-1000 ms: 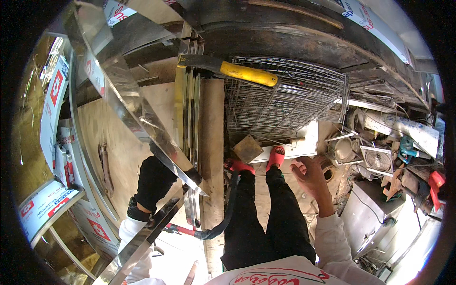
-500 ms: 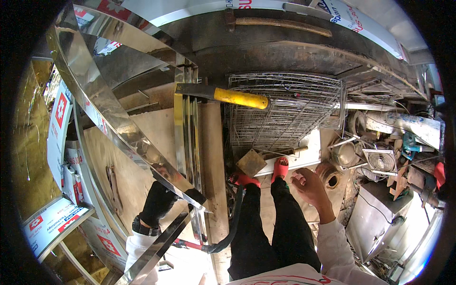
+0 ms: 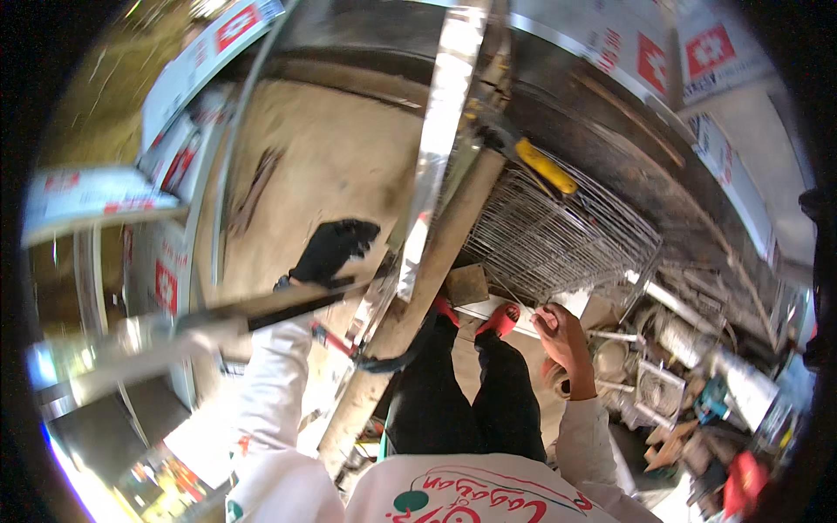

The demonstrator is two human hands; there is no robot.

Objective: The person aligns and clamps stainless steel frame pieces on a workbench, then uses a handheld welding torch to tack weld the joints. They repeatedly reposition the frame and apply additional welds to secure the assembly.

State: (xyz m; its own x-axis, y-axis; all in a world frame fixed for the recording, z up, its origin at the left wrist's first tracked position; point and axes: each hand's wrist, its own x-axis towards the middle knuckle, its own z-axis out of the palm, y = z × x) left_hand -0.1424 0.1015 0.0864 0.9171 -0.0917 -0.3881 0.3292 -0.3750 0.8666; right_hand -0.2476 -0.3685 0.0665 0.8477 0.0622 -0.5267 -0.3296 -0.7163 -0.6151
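Note:
My left hand [image 3: 331, 250], in a black glove, hovers over the tan board with its fingers partly spread and no object visible in it. Just right of it stands a shiny metal strip [image 3: 440, 131], lying along a wooden beam [image 3: 453, 218]. A blurred metal bar [image 3: 235, 318] crosses in front of my left wrist and forearm. My bare right hand [image 3: 562, 340] is held above the floor by my right leg, thumb and fingers curled together; whatever may be between them is too small to make out. A yellow-handled tool [image 3: 545, 166] rests beyond the beam's far end.
Wire racks [image 3: 558, 235] stand beyond my feet in red footwear [image 3: 499, 320]. A dark bench ledge [image 3: 628, 131] runs along the far side. Clutter, with a white-framed fan [image 3: 660, 390], fills the right. Pliers-like tools [image 3: 255, 187] lie on the board [image 3: 331, 148].
My view has swung to the left. The large shiny strips have shifted, and my gloved hand has come out from behind them. My right hand's fingers have drawn closer together.

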